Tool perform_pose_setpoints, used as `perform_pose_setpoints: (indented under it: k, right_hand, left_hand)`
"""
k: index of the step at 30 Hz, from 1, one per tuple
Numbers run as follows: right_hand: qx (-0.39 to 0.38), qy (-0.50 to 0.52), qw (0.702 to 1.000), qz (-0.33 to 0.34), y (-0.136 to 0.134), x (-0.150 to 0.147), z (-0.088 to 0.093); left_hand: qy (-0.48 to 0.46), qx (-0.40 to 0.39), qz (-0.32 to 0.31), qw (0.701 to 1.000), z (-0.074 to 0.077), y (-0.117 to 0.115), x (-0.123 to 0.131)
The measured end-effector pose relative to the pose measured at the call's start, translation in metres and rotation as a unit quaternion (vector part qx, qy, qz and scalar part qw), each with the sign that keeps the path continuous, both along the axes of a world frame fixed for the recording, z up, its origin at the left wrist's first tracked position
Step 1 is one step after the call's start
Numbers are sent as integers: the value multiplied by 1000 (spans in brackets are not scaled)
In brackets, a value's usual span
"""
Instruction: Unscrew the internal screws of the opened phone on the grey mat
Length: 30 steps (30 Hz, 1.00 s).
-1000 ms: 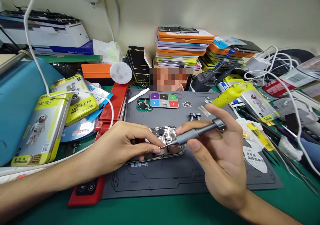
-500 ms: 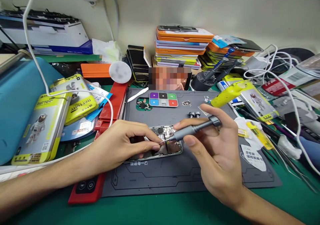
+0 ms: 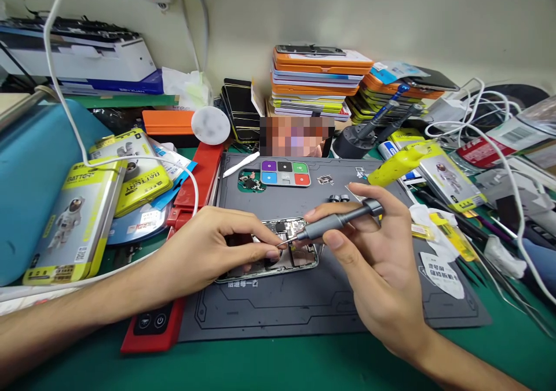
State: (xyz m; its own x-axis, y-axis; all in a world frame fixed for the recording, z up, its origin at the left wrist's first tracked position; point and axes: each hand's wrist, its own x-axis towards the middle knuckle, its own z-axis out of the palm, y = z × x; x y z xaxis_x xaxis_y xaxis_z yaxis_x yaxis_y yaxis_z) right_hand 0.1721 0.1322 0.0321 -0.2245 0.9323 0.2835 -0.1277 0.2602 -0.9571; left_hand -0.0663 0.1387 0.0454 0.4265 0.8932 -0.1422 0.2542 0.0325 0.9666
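An opened phone (image 3: 304,256) lies on the dark grey work mat (image 3: 278,315), its inner parts bare. My right hand (image 3: 382,269) grips a grey precision screwdriver (image 3: 332,223), thumb and fingers around its handle and a finger against the cap end. The screwdriver slants down to the left, its thin tip over the phone's inside. Close to that tip, my left hand (image 3: 234,243) has thumb and forefinger pinched together over the phone. Whatever sits between those fingertips is too small or hidden to make out. The left hand covers much of the phone's left part.
Behind the phone are a coloured-square screw tray (image 3: 284,174), a white stick tool (image 3: 241,164) and small dark caps (image 3: 339,198). A red bar-shaped device (image 3: 197,182) runs along the mat's left edge. Battery packs (image 3: 73,223) flank the left, a yellow bottle (image 3: 395,165) the right.
The view has shifted very slightly. Both hands, the screwdriver and the phone keep nearly the same places; the right thumb sits a little higher against the screwdriver.
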Motion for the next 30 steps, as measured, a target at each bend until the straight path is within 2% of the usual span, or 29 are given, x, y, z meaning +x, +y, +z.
perform_pose_setpoints:
  k: [9, 18, 30]
  right_hand:
    - [6, 4, 1000, -18, -1, 2, -1]
    - [16, -3, 1000, -23, -3, -1, -1]
    - [16, -8, 1000, -24, -3, 2, -2]
  left_hand:
    - [-13, 20, 1, 1000, 0, -1, -1]
    - [27, 77, -7, 997, -3, -2, -4]
    - [-1, 66, -5, 998, 1, -1, -1]
